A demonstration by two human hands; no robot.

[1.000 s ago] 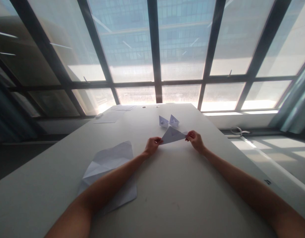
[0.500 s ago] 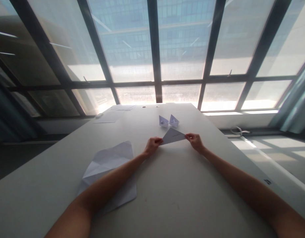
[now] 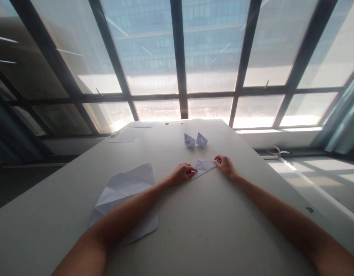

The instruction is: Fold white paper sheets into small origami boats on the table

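Sunlit desk [image 3: 211, 218] under big windows. Creased sheet [image 3: 127, 189] lies left. Left hand [image 3: 182, 174] grip pinches the left corner of the paper [image 3: 204, 166], which lies flat mid-desk. Right hand [image 3: 225, 165] grip pinches its right tip. Uneven pull could skew the crease or tear it.

Between our left hand [image 3: 183, 173] and right hand [image 3: 225, 165], the folded paper [image 3: 204, 166] they pinch lies low on the tabletop [image 3: 211, 230]. Just beyond it, toward the far edge, two small paper boats [image 3: 195, 140] stand side by side and narrow the way forward. Near the left edge our left forearm crosses a large creased sheet [image 3: 127, 188]. Flat sheets [image 3: 127, 135] lie at the far left corner. Open surface runs between our arms to the near edge and along the right edge.
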